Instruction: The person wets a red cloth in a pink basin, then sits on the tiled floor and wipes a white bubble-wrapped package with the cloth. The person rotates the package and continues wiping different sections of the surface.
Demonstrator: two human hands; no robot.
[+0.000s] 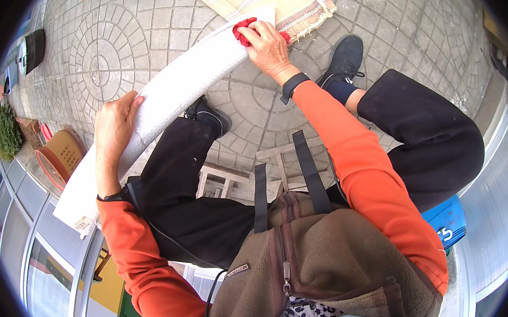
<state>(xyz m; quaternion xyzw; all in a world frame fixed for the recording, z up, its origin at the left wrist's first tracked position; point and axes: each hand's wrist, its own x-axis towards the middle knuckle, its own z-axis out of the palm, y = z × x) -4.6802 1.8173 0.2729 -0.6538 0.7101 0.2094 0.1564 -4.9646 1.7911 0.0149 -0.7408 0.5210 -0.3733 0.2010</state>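
A long white textured strip or tube (192,70), its exact kind unclear, stretches diagonally from the lower left up to the top centre. My left hand (117,127) grips its near edge, the thumb on top. Beside the strip's far end, my right hand (266,44) holds a crumpled red cloth (244,32) against the white surface. At the strip's lower left end is a patch of print (83,223). Partly under the far end lies a yellow and brown woven mat (270,0) with a frayed edge.
Paving stones (160,55) cover the ground. A wooden frame (224,177) stands between my legs. To the left are a terracotta-coloured planter (62,155), a green shrub (6,132) and a black container (33,52). A blue object (447,220) is by my right thigh.
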